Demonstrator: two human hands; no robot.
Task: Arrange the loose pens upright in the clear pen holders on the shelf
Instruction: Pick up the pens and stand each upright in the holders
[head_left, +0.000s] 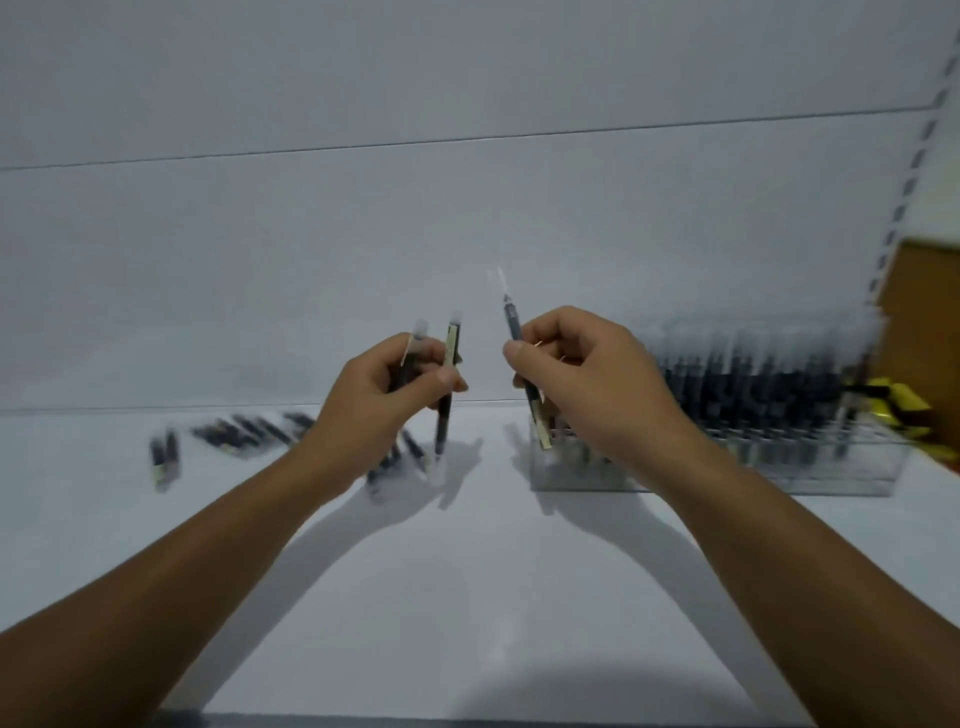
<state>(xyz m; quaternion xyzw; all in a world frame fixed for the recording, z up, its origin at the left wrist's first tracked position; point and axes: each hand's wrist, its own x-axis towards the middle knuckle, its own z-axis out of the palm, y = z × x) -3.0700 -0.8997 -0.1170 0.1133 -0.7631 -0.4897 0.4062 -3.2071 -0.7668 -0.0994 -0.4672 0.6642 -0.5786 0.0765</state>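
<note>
1. Over the white shelf (467, 597), right hand (587, 384) pinches one black pen (522, 364) near-upright, probably lining it up for the clear pen holder (727, 467) just beneath.
2. Left hand (384, 395) clenches two pens (447, 384) as spare stock.
3. Loose pens (239, 431) lie at left; frame blurred.

Setting: shop display. White shelf (467, 597) with slotted upright rail (906, 182); clear pen holder (810, 473) stocked with many identical labelled pens (753, 395).
</note>
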